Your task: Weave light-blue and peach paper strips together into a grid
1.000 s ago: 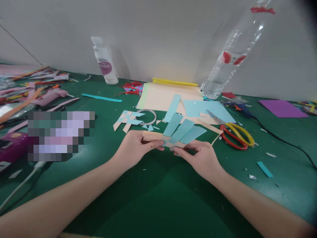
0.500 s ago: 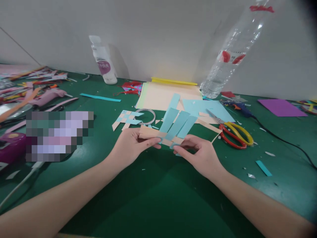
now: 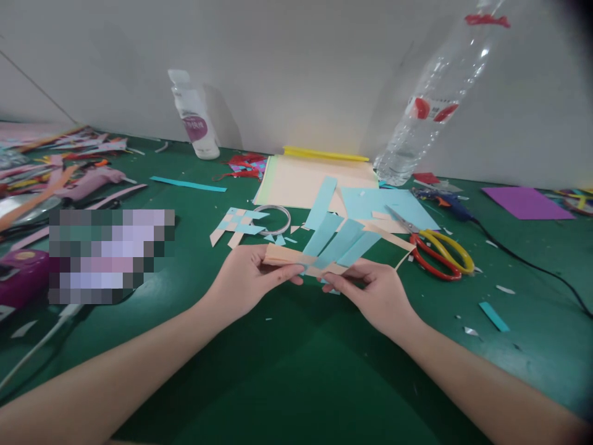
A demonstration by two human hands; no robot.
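Between my two hands is a piece of woven paper strips [image 3: 330, 241], light blue ones fanning up and away and peach ones crossing near the bottom. My left hand [image 3: 259, 272] pinches its left end, thumb on top, where the peach strips stick out. On the right, my right hand [image 3: 365, 284] grips the lower right edge between thumb and fingers. Behind my left hand a smaller blue-and-peach woven piece [image 3: 238, 220] lies on the green table [image 3: 287, 371], beside a roll of clear tape [image 3: 290, 221].
Scissors [image 3: 440, 256] with red and yellow handles lie at right, near blue sheets [image 3: 393, 204] and a glue gun [image 3: 447, 204]. Two bottles [image 3: 197, 127] [image 3: 417, 130] stand by the wall. Paper scraps, a pink glue gun [image 3: 92, 182] and a blurred object [image 3: 111, 256] are at left.
The woven piece has tilted, and its blue strips lean lower and further right. Both hands keep hold of it in nearly the same place.
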